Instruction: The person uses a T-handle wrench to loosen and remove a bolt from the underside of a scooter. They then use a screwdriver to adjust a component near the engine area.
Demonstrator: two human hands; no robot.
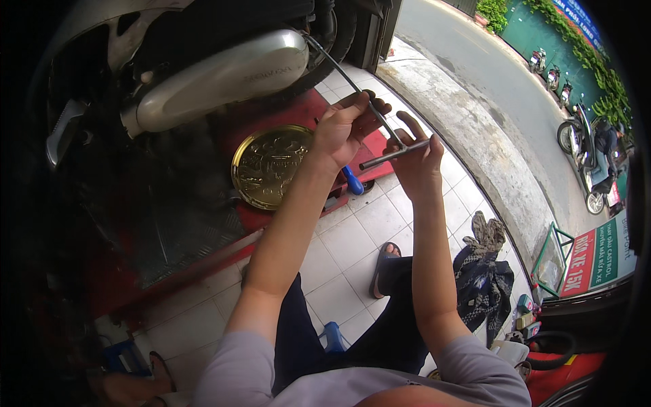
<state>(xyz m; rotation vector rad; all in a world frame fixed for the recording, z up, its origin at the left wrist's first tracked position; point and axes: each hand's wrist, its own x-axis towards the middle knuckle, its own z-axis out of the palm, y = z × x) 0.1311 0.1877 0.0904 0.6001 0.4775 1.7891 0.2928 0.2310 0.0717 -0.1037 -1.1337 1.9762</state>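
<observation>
A long T-handle wrench (333, 64) slants between my hands and the silver engine-side cover (224, 78) of a motor scooter. Its far tip lies at the cover's rear end, by the wheel; whether it sits on a bolt I cannot tell. Partway along the shaft, my left hand (344, 129) is closed round it with thumb and fingers. My right hand (417, 163) grips the crossbar end, its fingers curled and one raised. Below my left forearm, a round gold-coloured tray (268, 173) rests on the red platform (227, 119). A blue-handled tool (352, 181) lies at the platform's edge.
White floor tiles (352, 241) run under my legs, with a blue stool (332, 337) between them. Crumpled patterned cloth (485, 285) lies right. Another person's foot (161, 372) shows lower left. Bottles (525, 312) and a sign board (597, 254) stand near the street.
</observation>
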